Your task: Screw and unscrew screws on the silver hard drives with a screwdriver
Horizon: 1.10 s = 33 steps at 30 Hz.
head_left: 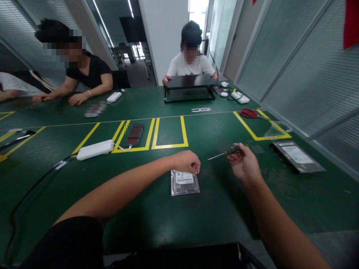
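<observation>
A silver hard drive (pixel 185 184) with a white label lies flat on the green table in front of me. My left hand (pixel 187 162) is curled over its far end, covering that edge. The fingers are closed, and whatever they may pinch is hidden. To the right, my right hand (pixel 244 163) grips a screwdriver (pixel 232 150) by its dark and yellow handle. Its thin metal shaft points left toward the drive, with the tip apart from it.
Farther right lies another drive-like metal unit (pixel 300 157). Red-handled scissors (pixel 249 113) rest near yellow tape. A white power bank (pixel 95 149) is cabled to a phone (pixel 135 135). Across the table, one person holds a black panel (pixel 192 80) over a frame; another sits left.
</observation>
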Each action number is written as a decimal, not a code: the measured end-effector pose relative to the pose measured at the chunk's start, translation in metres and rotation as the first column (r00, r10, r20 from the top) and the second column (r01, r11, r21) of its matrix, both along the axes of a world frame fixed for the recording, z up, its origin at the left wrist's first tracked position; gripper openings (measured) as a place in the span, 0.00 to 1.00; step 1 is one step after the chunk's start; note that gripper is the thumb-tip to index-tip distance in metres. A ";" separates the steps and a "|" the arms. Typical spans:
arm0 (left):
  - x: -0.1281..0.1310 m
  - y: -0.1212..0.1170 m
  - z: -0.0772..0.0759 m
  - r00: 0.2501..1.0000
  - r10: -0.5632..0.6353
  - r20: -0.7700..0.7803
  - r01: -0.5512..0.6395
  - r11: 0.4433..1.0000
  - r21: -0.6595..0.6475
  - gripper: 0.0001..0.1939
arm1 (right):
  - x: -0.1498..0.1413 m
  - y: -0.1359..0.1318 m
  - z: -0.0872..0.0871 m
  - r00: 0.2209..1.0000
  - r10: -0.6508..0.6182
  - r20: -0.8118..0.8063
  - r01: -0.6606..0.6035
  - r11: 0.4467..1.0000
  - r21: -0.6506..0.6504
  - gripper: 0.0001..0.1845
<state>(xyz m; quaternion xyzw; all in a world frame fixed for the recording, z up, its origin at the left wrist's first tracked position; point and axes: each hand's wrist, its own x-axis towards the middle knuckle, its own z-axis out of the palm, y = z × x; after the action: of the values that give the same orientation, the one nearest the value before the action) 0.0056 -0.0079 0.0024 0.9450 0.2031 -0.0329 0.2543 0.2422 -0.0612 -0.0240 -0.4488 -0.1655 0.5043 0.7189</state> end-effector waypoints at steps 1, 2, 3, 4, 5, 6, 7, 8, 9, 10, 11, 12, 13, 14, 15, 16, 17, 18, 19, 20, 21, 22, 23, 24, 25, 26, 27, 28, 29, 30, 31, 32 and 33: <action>0.001 0.000 0.001 1.000 0.020 -0.017 -0.020 1.000 -0.018 0.07 | 0.000 0.000 0.000 1.000 0.001 -0.001 -0.001 1.000 -0.002 0.11; 0.002 0.000 0.002 0.998 0.044 -0.041 -0.046 0.998 -0.037 0.07 | 0.000 0.000 0.001 1.000 -0.001 -0.003 0.001 1.000 -0.007 0.11; 0.003 0.000 0.003 0.995 0.069 -0.065 -0.073 0.996 -0.052 0.07 | 0.000 0.000 0.001 1.000 -0.004 -0.004 0.004 1.000 -0.011 0.10; 0.005 0.000 0.004 0.992 0.092 -0.089 -0.097 0.993 -0.062 0.08 | 0.000 0.000 0.001 1.000 -0.006 -0.004 0.006 1.000 -0.016 0.10; 0.007 0.001 0.006 0.988 0.108 -0.111 -0.117 0.991 -0.071 0.07 | 0.000 0.000 0.001 1.000 -0.008 -0.005 0.008 1.000 -0.020 0.10; 0.009 0.001 0.007 0.984 0.118 -0.132 -0.129 0.989 -0.077 0.07 | 0.000 0.000 0.002 1.000 -0.009 -0.005 0.009 1.000 -0.022 0.11; 0.011 0.002 0.009 0.980 0.122 -0.155 -0.136 0.987 -0.085 0.07 | -0.001 0.000 0.002 1.000 -0.007 -0.005 0.007 1.000 -0.022 0.12; 0.014 0.003 0.010 0.976 0.124 -0.180 -0.142 0.986 -0.092 0.07 | -0.001 -0.001 0.002 1.000 -0.005 -0.004 0.005 1.000 -0.022 0.12; 0.016 0.004 0.012 0.969 0.129 -0.209 -0.153 0.983 -0.099 0.07 | -0.001 -0.001 0.002 1.000 -0.004 -0.004 0.004 1.000 -0.021 0.13; 0.019 0.005 0.013 0.961 0.139 -0.241 -0.168 0.980 -0.105 0.08 | -0.001 -0.001 0.003 1.000 -0.006 -0.006 0.006 1.000 -0.020 0.13; 0.020 0.006 0.014 0.950 0.151 -0.272 -0.187 0.976 -0.110 0.08 | -0.002 -0.002 0.003 1.000 -0.009 -0.010 0.009 1.000 -0.022 0.13; 0.022 0.007 0.016 0.942 0.159 -0.297 -0.200 0.973 -0.115 0.08 | -0.002 -0.002 0.004 1.000 -0.012 -0.016 0.012 1.000 -0.027 0.13; 0.022 0.007 0.016 0.937 0.157 -0.312 -0.203 0.972 -0.122 0.09 | -0.002 -0.002 0.004 1.000 -0.014 -0.024 0.013 0.999 -0.032 0.12; 0.022 0.008 0.017 0.939 0.144 -0.313 -0.193 0.972 -0.131 0.10 | -0.002 -0.003 0.005 0.999 -0.011 -0.033 0.010 0.999 -0.035 0.11; 0.020 0.008 0.017 0.947 0.120 -0.298 -0.168 0.976 -0.141 0.12 | -0.002 -0.003 0.006 0.999 -0.007 -0.042 0.006 0.999 -0.038 0.11; 0.017 0.008 0.017 0.960 0.092 -0.264 -0.135 0.979 -0.151 0.13 | -0.002 -0.004 0.006 0.999 -0.001 -0.049 -0.001 0.999 -0.041 0.10; 0.012 0.007 0.015 0.975 0.072 -0.211 -0.107 0.982 -0.157 0.15 | -0.001 -0.004 0.006 0.999 0.008 -0.054 -0.011 0.999 -0.043 0.10; 0.007 0.005 0.014 0.986 0.062 -0.156 -0.087 0.984 -0.155 0.14 | -0.001 -0.005 0.007 0.998 0.017 -0.056 -0.020 0.999 -0.045 0.10; 0.000 0.003 0.011 0.992 0.084 -0.090 -0.097 0.984 -0.152 0.14 | 0.000 -0.005 0.007 0.998 0.023 -0.055 -0.026 0.999 -0.045 0.11; -0.008 0.001 0.009 0.992 0.121 -0.026 -0.124 0.981 -0.149 0.12 | 0.001 -0.006 0.007 0.998 0.026 -0.052 -0.029 0.999 -0.045 0.11; -0.018 -0.001 0.006 0.983 0.183 0.031 -0.178 0.977 -0.114 0.09 | 0.001 -0.007 0.008 0.998 0.030 -0.049 -0.032 0.999 -0.043 0.12; -0.030 -0.003 0.004 0.959 0.268 0.089 -0.266 0.963 -0.030 0.07 | 0.001 -0.007 0.008 0.998 0.034 -0.046 -0.036 0.999 -0.039 0.12; -0.043 -0.003 0.002 0.921 0.364 0.137 -0.376 0.923 0.082 0.11 | 0.002 -0.008 0.009 0.998 0.036 -0.043 -0.038 0.999 -0.035 0.12; -0.059 -0.002 0.000 0.868 0.467 0.169 -0.494 0.848 0.193 0.15 | 0.002 -0.009 0.010 0.998 0.039 -0.043 -0.040 0.999 -0.033 0.13; -0.077 0.000 -0.001 0.777 0.593 0.210 -0.628 0.713 0.312 0.18 | 0.001 -0.009 0.011 0.998 0.042 -0.046 -0.044 0.998 -0.034 0.12; -0.097 0.004 -0.002 0.669 0.704 0.236 -0.726 0.554 0.407 0.21 | 0.000 -0.010 0.012 0.998 0.043 -0.051 -0.045 0.998 -0.037 0.12; -0.117 0.009 -0.003 0.541 0.800 0.258 -0.795 0.388 0.466 0.26 | -0.001 -0.011 0.013 0.997 0.043 -0.058 -0.046 0.998 -0.043 0.11; -0.138 0.015 -0.003 0.420 0.871 0.257 -0.834 0.259 0.487 0.32 | -0.002 -0.011 0.015 0.997 0.039 -0.067 -0.043 0.998 -0.051 0.11; -0.157 0.021 -0.004 0.333 0.914 0.231 -0.855 0.190 0.482 0.36 | -0.003 -0.012 0.016 0.997 0.035 -0.075 -0.039 0.998 -0.059 0.10; -0.174 0.028 -0.004 0.284 0.937 0.204 -0.867 0.159 0.472 0.39 | -0.004 -0.012 0.018 0.996 0.030 -0.080 -0.036 0.997 -0.066 0.09; -0.189 0.034 -0.005 0.239 0.950 0.203 -0.875 0.120 0.469 0.42 | -0.005 -0.012 0.019 0.996 0.026 -0.084 -0.032 0.997 -0.073 0.09; -0.201 0.040 -0.005 0.213 0.958 0.191 -0.881 0.104 0.462 0.44 | -0.006 -0.013 0.020 0.996 0.022 -0.085 -0.029 0.997 -0.078 0.08; -0.210 0.045 -0.006 0.192 0.965 0.179 -0.885 0.092 0.456 0.44 | -0.006 -0.013 0.021 0.996 0.020 -0.084 -0.027 0.996 -0.081 0.08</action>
<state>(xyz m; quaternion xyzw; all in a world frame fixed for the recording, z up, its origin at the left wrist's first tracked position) -0.2044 0.0375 -0.0037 0.6239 0.7735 0.1061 -0.0352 0.2361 -0.0740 -0.0032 -0.4545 -0.1197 0.5375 0.7002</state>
